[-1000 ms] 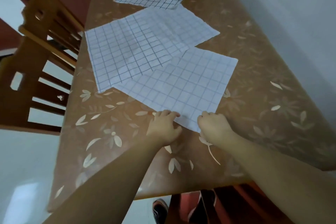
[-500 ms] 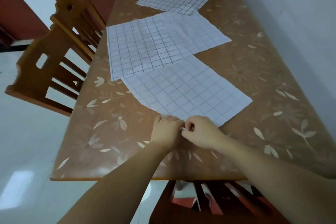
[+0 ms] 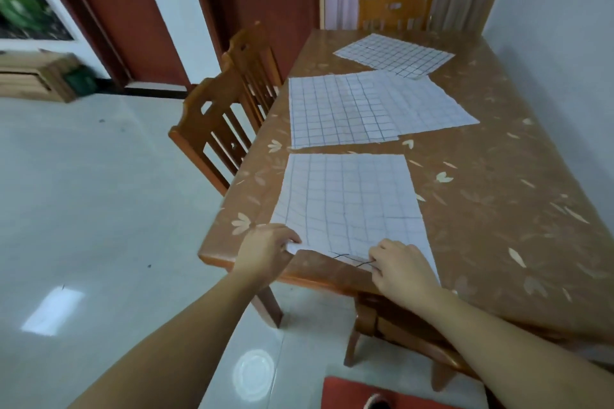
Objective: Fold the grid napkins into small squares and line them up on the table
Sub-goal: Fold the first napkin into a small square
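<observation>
A white napkin with a blue grid (image 3: 349, 199) lies flat at the near edge of the brown floral table (image 3: 498, 209). My left hand (image 3: 265, 252) pinches its near left corner. My right hand (image 3: 398, 267) pinches its near edge further right, where the cloth lifts a little off the table. Beyond it lie two overlapping grid napkins (image 3: 349, 109), spread open. A further grid napkin (image 3: 393, 55) lies flat at the far end.
Two wooden chairs (image 3: 226, 116) stand along the table's left side, one chair (image 3: 395, 12) at the far end and one (image 3: 398, 332) under the near edge below my right arm. A wall runs along the right side. Pale tiled floor lies to the left.
The nearest napkin has been pulled clear of the overlapping pair and turned square to the near table edge. My hands have moved apart along its near edge. The camera has tilted up.
</observation>
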Motion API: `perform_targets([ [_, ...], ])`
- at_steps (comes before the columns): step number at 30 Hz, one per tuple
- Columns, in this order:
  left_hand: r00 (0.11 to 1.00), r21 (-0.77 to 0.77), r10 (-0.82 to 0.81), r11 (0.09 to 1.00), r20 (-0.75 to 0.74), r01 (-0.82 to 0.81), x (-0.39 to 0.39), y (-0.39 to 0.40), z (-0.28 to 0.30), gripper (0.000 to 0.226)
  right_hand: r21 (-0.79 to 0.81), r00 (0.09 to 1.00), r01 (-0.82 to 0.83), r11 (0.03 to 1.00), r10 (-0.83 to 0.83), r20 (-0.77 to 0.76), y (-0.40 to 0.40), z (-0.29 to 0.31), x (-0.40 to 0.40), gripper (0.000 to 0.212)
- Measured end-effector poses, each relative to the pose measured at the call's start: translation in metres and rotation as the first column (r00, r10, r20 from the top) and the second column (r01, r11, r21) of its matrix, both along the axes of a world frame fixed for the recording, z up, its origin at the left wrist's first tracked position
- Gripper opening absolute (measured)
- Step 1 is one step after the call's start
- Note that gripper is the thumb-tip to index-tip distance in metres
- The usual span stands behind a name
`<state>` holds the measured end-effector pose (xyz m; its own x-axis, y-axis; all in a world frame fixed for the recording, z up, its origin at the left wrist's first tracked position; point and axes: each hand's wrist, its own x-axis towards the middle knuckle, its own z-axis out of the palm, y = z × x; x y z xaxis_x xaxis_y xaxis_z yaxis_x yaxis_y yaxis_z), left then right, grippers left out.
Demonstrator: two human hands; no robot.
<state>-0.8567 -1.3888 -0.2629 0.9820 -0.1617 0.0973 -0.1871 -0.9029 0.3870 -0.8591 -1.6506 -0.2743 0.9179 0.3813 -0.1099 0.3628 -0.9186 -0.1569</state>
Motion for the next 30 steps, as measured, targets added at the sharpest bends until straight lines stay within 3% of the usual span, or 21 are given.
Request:
perform_targets([
  [5,0.987,0.113,0.132,0.986,-0.094,-0.121,-0.002,0.030,0.002,0.017,0.210,0.975,0.152,0.966,-0.112,-0.191,0.010,0.009,0.006,0.002],
  [9,0.956,0.127,0.050,0.992,-0.290,-0.014,0.007,0.021,0.012,0.030,0.304,0.947,0.208,0.930,-0.114,-0.299,0.019,0.017,0.023,0.008],
  [12,0.950,0.203,0.021,0.978,-0.313,0.045,0.021,0.010,0.021,0.021,0.364,0.935,0.211,0.907,-0.079,-0.345,0.021,0.027,0.042,0.007],
  [15,0.963,0.282,0.038,0.959,-0.266,0.040,0.041,0.018,0.033,0.019,0.288,0.943,0.141,0.947,-0.040,-0.329,0.017,0.039,0.061,0.007],
  [19,0.962,0.276,0.062,0.961,-0.267,0.014,0.069,0.040,0.046,0.017,0.022,0.910,0.067,0.997,-0.052,-0.410,0.008,0.042,0.081,0.013],
  [25,0.953,0.162,0.053,0.987,-0.298,-0.004,0.112,0.081,0.042,0.015,0.180,0.837,0.311,0.933,-0.179,-0.517,0.014,0.049,0.113,0.041],
  [30,0.943,0.056,-0.029,0.997,-0.330,0.050,0.152,0.124,0.024,0.015,0.088,0.801,0.438,0.895,-0.344,-0.491,0.027,0.038,0.135,0.037],
])
